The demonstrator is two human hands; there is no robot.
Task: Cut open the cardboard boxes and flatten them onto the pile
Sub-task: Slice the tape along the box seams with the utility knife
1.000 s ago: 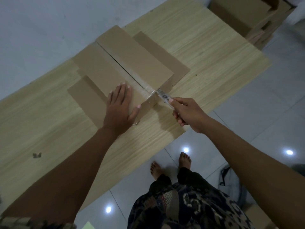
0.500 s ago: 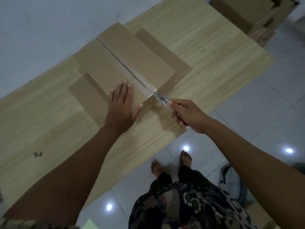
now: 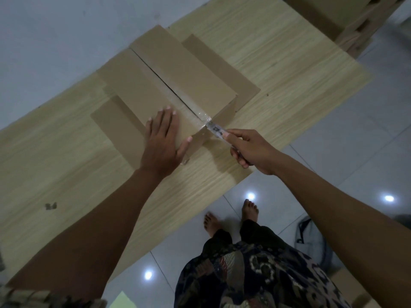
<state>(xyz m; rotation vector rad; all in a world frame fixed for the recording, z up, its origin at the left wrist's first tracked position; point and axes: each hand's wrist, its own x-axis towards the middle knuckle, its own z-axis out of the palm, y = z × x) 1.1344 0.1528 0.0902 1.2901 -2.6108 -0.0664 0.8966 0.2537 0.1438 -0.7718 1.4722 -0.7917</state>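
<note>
A brown cardboard box (image 3: 184,70) stands on a light wooden table (image 3: 278,54), its bottom flaps spread flat to the sides. A taped seam runs along its top, with a dark slit showing along the far part. My left hand (image 3: 161,143) lies flat on the near left top flap, fingers straight, thumb over the near edge. My right hand (image 3: 251,150) grips a utility knife (image 3: 216,130) whose blade tip meets the clear tape at the seam's near end.
A pile of cardboard boxes (image 3: 342,16) sits past the table's far right end. The table's near edge runs diagonally above a tiled floor (image 3: 333,141) where my bare feet stand. A grey bag (image 3: 311,238) lies on the floor at right.
The knife blade has slid a little further along the tape toward the box's near edge. My left hand has stayed pressed on the flap.
</note>
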